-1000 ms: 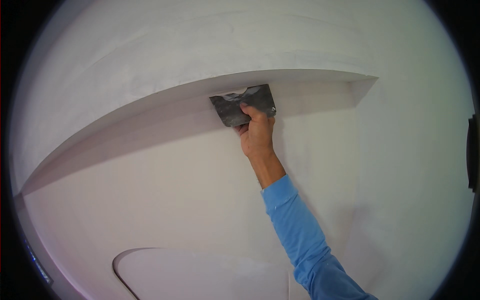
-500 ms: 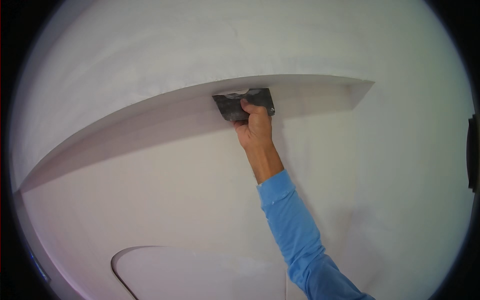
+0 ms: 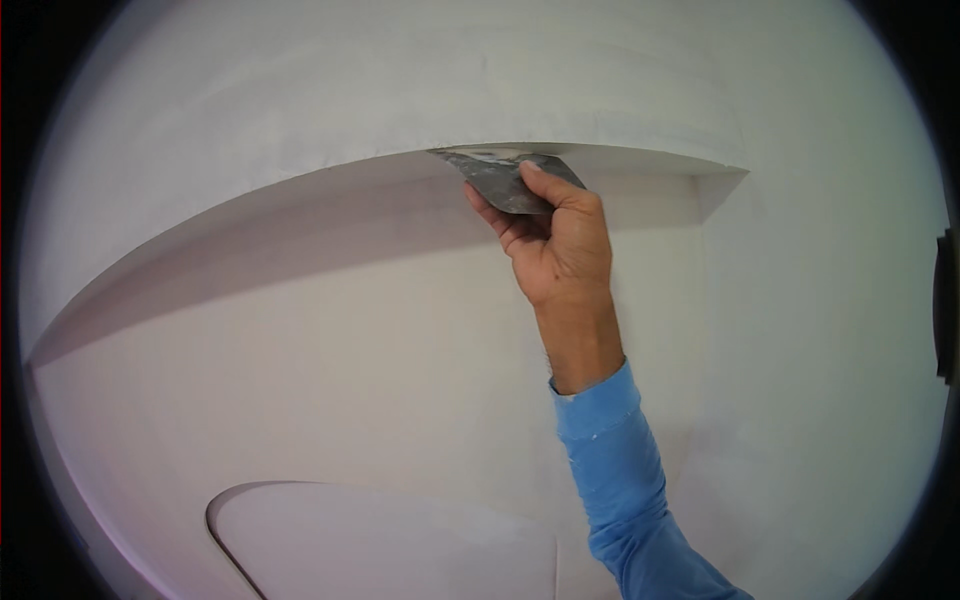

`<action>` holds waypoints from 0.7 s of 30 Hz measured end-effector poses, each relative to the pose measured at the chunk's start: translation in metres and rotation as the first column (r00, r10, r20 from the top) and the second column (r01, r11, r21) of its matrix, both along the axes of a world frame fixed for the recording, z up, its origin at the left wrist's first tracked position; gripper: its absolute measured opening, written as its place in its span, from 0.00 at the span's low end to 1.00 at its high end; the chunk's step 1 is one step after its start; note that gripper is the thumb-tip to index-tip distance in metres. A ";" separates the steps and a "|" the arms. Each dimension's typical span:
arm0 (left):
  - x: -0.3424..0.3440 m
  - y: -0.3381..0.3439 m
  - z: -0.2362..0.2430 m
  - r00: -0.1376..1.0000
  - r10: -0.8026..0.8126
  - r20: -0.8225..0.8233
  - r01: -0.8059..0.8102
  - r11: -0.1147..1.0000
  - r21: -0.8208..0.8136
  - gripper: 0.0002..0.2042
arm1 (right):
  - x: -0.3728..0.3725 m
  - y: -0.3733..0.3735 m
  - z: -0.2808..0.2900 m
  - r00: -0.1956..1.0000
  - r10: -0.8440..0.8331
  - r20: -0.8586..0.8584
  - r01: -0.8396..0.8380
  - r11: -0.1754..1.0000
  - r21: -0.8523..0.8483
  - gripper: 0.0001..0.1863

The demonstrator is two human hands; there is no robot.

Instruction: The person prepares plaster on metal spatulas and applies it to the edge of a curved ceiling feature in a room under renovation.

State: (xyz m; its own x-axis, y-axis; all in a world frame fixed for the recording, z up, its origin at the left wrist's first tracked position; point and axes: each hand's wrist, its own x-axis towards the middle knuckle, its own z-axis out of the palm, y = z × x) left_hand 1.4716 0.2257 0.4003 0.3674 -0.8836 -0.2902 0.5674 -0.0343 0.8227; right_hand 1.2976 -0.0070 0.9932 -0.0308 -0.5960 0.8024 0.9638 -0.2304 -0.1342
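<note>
My right hand (image 3: 562,235), reaching up in a blue sleeve, is closed round a dark grey putty blade (image 3: 505,185). The thumb presses on the near face and the fingers are behind it. Some whitish filler sits along the blade's upper edge. That edge meets the underside of a pale ledge (image 3: 640,160) overhead, close to the ledge's front edge. My left hand is out of view.
Above the ledge rises a white plastered surface (image 3: 480,80). Below it runs a pale wall (image 3: 400,350), with a rounded recessed panel (image 3: 370,540) low down. The ledge ends at a side wall (image 3: 820,330) on the right. A dark object (image 3: 944,307) shows at the right rim.
My right hand has moved up and to the right with the putty blade. The blade now lies tilted against the ledge's underside nearer its front edge.
</note>
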 end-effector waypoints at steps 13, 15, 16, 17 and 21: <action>0.055 0.033 0.008 0.999 -0.044 -0.001 0.044 0.999 0.009 0.10 | 0.052 -0.026 -0.029 0.990 -0.124 -0.067 0.128 0.990 0.052 0.18; 0.064 0.045 0.005 0.999 -0.042 0.000 0.042 0.999 0.011 0.10 | 0.067 -0.022 -0.025 0.988 -0.151 -0.039 0.154 0.984 0.087 0.15; 0.063 0.045 0.009 0.999 -0.041 0.002 0.041 0.999 0.010 0.10 | 0.068 -0.022 -0.019 0.986 -0.163 -0.026 0.165 0.981 0.104 0.14; 0.059 0.042 0.011 0.999 -0.043 0.005 0.043 0.999 0.007 0.10 | 0.067 -0.024 -0.014 0.986 -0.165 -0.022 0.166 0.981 0.101 0.14; 0.053 0.047 0.020 1.000 -0.018 0.009 0.018 1.000 0.021 0.10 | 0.045 -0.044 0.006 0.985 -0.173 0.003 0.171 0.979 0.111 0.13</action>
State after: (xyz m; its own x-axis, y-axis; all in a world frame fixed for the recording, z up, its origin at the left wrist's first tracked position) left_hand 1.5247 0.2725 0.4199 0.3544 -0.8838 -0.3056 0.5587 -0.0620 0.8271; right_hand 1.3426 -0.0512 0.9993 -0.1502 -0.6656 0.7311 0.9129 -0.3772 -0.1559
